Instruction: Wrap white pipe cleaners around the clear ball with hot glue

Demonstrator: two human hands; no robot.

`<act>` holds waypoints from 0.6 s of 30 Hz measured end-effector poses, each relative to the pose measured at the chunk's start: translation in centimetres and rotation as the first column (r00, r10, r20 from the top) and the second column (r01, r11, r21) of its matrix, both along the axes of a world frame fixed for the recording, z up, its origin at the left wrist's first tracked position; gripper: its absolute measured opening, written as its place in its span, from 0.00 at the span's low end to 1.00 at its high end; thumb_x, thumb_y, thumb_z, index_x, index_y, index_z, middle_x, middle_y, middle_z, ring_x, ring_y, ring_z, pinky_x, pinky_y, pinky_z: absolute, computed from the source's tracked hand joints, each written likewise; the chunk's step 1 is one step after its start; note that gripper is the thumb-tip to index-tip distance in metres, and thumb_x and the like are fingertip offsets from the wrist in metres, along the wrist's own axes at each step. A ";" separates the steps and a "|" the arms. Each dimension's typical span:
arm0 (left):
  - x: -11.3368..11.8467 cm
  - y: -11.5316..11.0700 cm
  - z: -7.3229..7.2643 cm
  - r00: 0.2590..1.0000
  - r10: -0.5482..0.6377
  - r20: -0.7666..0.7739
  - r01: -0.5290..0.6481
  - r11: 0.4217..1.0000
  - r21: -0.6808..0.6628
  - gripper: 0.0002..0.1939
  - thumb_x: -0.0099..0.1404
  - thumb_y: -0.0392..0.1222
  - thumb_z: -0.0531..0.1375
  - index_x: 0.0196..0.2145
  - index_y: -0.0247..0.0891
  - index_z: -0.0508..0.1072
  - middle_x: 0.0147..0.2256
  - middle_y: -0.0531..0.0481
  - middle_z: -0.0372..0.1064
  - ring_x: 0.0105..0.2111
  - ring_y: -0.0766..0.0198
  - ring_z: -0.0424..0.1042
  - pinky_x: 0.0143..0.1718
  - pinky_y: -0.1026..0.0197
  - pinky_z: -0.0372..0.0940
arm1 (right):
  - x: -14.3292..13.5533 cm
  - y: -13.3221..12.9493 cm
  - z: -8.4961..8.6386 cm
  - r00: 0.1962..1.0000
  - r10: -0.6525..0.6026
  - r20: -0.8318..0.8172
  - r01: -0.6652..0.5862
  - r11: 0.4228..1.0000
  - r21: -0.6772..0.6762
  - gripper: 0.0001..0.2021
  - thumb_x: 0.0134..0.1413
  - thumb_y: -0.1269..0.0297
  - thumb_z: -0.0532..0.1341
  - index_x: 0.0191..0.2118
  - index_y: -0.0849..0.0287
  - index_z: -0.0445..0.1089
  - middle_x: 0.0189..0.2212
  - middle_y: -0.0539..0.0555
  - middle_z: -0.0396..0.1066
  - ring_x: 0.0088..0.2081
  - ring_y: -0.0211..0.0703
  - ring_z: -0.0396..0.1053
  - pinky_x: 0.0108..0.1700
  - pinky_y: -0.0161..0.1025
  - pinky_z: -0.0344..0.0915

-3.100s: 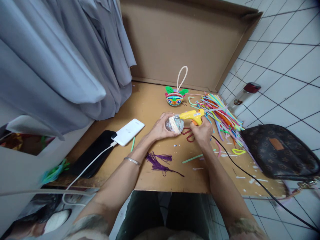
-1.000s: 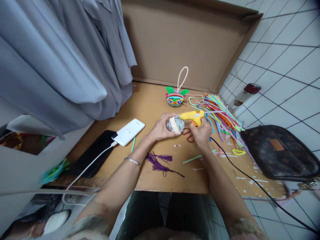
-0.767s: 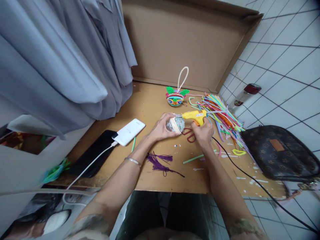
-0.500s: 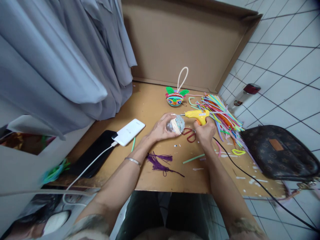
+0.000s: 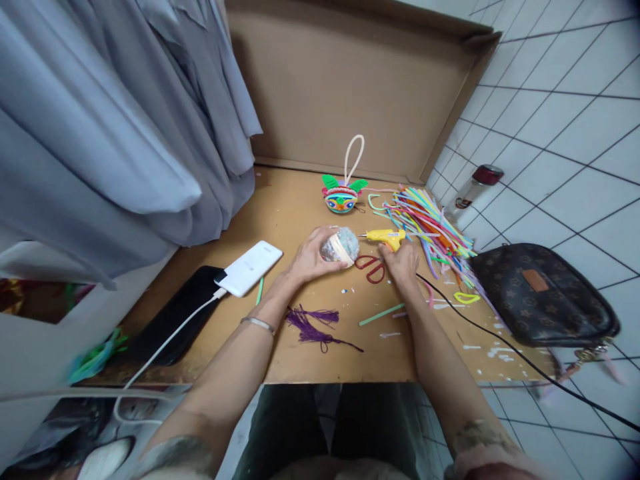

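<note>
My left hand (image 5: 314, 257) is wrapped round a pale blue-grey fuzzy ball (image 5: 349, 241) that has cream strips (image 5: 342, 251) across it. In my right hand (image 5: 401, 260) is a yellow glue gun (image 5: 384, 236), its metal nozzle pointing left at the ball with a small gap between them. A clear glue stick (image 5: 425, 235) juts from the gun's rear. Red-handled scissors (image 5: 371, 269) lie on the table between the hands, their blades mostly hidden. Behind stands a colourful animal-head ornament (image 5: 341, 199) with green ears and a white loop.
Pipe cleaners (image 5: 430, 223) are heaped at the right, beside a brown patterned bag (image 5: 550, 293) and a red-capped bottle (image 5: 475, 190). A black cord (image 5: 480, 327) trails rightward. Purple tassels (image 5: 313, 323) lie in front; a white power bank (image 5: 251, 268) with a cable is at left.
The glue gun's nozzle has drawn back from the ball's top, leaving a gap. My left hand has tilted the ball slightly. The whole view has shifted a little.
</note>
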State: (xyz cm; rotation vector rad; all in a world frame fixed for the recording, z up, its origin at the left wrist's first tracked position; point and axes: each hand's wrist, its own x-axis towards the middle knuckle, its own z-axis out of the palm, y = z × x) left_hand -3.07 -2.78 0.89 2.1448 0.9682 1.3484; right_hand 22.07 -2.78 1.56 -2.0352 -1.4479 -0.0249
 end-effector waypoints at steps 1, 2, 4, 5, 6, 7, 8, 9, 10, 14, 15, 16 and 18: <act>0.0 0.0 0.0 1.000 0.008 0.000 -0.008 1.000 0.002 0.39 0.48 0.53 0.73 0.56 0.41 0.69 0.57 0.39 0.68 0.60 0.44 0.67 0.63 0.39 0.61 | 0.1 0.1 -0.2 1.000 0.010 0.010 -0.010 1.000 -0.013 0.25 0.51 0.48 0.64 0.45 0.67 0.72 0.41 0.66 0.73 0.41 0.54 0.70 0.43 0.44 0.63; 0.1 -0.1 0.0 1.000 0.015 -0.001 -0.015 1.000 0.006 0.39 0.48 0.53 0.73 0.56 0.41 0.69 0.57 0.39 0.68 0.60 0.44 0.67 0.63 0.39 0.60 | 0.2 0.3 -0.5 1.000 0.015 0.021 -0.015 1.000 -0.026 0.24 0.52 0.49 0.64 0.45 0.67 0.71 0.42 0.67 0.73 0.42 0.54 0.70 0.43 0.45 0.63; 0.2 -0.1 0.0 1.000 0.027 0.001 -0.027 1.000 0.012 0.38 0.49 0.54 0.72 0.55 0.40 0.69 0.57 0.39 0.68 0.60 0.45 0.67 0.63 0.41 0.60 | 0.2 0.4 -0.7 0.999 0.010 0.042 -0.008 0.999 -0.047 0.23 0.54 0.52 0.63 0.46 0.68 0.71 0.44 0.68 0.73 0.44 0.54 0.69 0.45 0.45 0.63; 0.2 -0.2 0.0 1.000 0.031 0.003 -0.031 0.999 0.013 0.38 0.49 0.54 0.72 0.55 0.40 0.69 0.57 0.39 0.68 0.60 0.45 0.67 0.63 0.41 0.61 | 0.2 0.4 -0.8 0.999 0.001 0.050 0.001 0.999 -0.053 0.22 0.55 0.54 0.62 0.47 0.69 0.71 0.45 0.69 0.72 0.45 0.54 0.69 0.46 0.45 0.64; 0.3 -0.2 0.0 0.999 0.033 0.007 -0.033 0.999 0.014 0.38 0.49 0.54 0.71 0.55 0.39 0.69 0.57 0.39 0.69 0.59 0.45 0.68 0.63 0.42 0.61 | 0.0 0.4 -0.8 0.998 -0.008 0.056 0.011 0.998 -0.055 0.21 0.56 0.55 0.62 0.48 0.69 0.70 0.47 0.69 0.72 0.46 0.54 0.69 0.47 0.45 0.64; 0.3 -0.2 0.0 0.999 0.034 0.012 -0.034 0.999 0.016 0.37 0.49 0.54 0.71 0.55 0.38 0.69 0.56 0.39 0.69 0.59 0.45 0.68 0.63 0.42 0.62 | -0.1 0.3 -0.8 0.998 -0.015 0.062 0.019 0.998 -0.054 0.21 0.57 0.56 0.61 0.49 0.69 0.70 0.47 0.69 0.72 0.46 0.55 0.70 0.47 0.46 0.64; 0.4 -0.2 0.0 0.999 0.034 0.017 -0.034 0.999 0.015 0.37 0.49 0.54 0.71 0.54 0.38 0.69 0.56 0.38 0.70 0.58 0.46 0.69 0.62 0.43 0.62 | -0.2 0.2 -0.7 0.997 -0.019 0.070 0.023 0.998 -0.051 0.20 0.57 0.57 0.61 0.49 0.68 0.70 0.47 0.69 0.72 0.47 0.55 0.70 0.48 0.46 0.64; 0.4 -0.2 0.0 0.999 0.032 0.023 -0.032 0.999 0.013 0.37 0.49 0.54 0.72 0.54 0.38 0.69 0.55 0.38 0.70 0.57 0.46 0.69 0.62 0.43 0.63 | -0.3 0.1 -0.7 0.996 -0.021 0.082 0.025 0.998 -0.052 0.19 0.58 0.58 0.60 0.49 0.68 0.70 0.47 0.70 0.72 0.47 0.56 0.70 0.48 0.47 0.64; 0.5 -0.2 0.0 0.999 0.027 0.028 -0.028 1.000 0.007 0.37 0.48 0.54 0.72 0.54 0.38 0.69 0.55 0.39 0.70 0.57 0.46 0.70 0.61 0.43 0.63 | -0.4 0.0 -0.6 0.995 -0.022 0.098 0.028 0.998 -0.059 0.18 0.58 0.59 0.60 0.48 0.68 0.70 0.47 0.70 0.72 0.47 0.56 0.69 0.49 0.48 0.64; 0.8 -0.2 0.0 0.999 -0.001 0.034 0.002 1.000 -0.019 0.37 0.48 0.53 0.72 0.54 0.38 0.70 0.55 0.40 0.71 0.57 0.46 0.70 0.61 0.43 0.63 | -0.7 -0.5 0.1 0.986 -0.003 0.168 0.014 0.998 -0.068 0.16 0.58 0.63 0.57 0.47 0.68 0.71 0.47 0.72 0.71 0.50 0.60 0.68 0.51 0.52 0.62; 0.9 -0.3 0.1 0.999 -0.007 0.034 0.008 1.000 -0.020 0.37 0.48 0.53 0.72 0.54 0.38 0.70 0.55 0.39 0.71 0.57 0.46 0.70 0.62 0.43 0.62 | -0.8 -0.7 0.3 0.985 0.024 0.169 -0.020 0.999 -0.027 0.16 0.59 0.64 0.55 0.48 0.67 0.71 0.47 0.71 0.71 0.50 0.60 0.67 0.52 0.52 0.62; 0.9 -0.3 0.1 0.999 -0.013 0.034 0.014 1.000 -0.021 0.37 0.48 0.53 0.72 0.54 0.39 0.70 0.55 0.39 0.70 0.58 0.46 0.69 0.62 0.42 0.62 | -1.0 -0.8 0.6 0.985 0.069 0.160 -0.076 0.996 0.037 0.16 0.59 0.65 0.54 0.48 0.66 0.71 0.47 0.69 0.71 0.50 0.58 0.67 0.53 0.52 0.62; 1.0 -0.4 0.2 0.999 -0.026 0.038 0.027 0.999 -0.022 0.37 0.48 0.51 0.72 0.54 0.39 0.70 0.56 0.39 0.70 0.58 0.45 0.69 0.62 0.42 0.62 | -1.6 -1.1 1.2 0.969 0.212 0.128 -0.235 0.951 0.200 0.17 0.60 0.65 0.51 0.50 0.63 0.71 0.46 0.64 0.71 0.50 0.54 0.67 0.54 0.50 0.62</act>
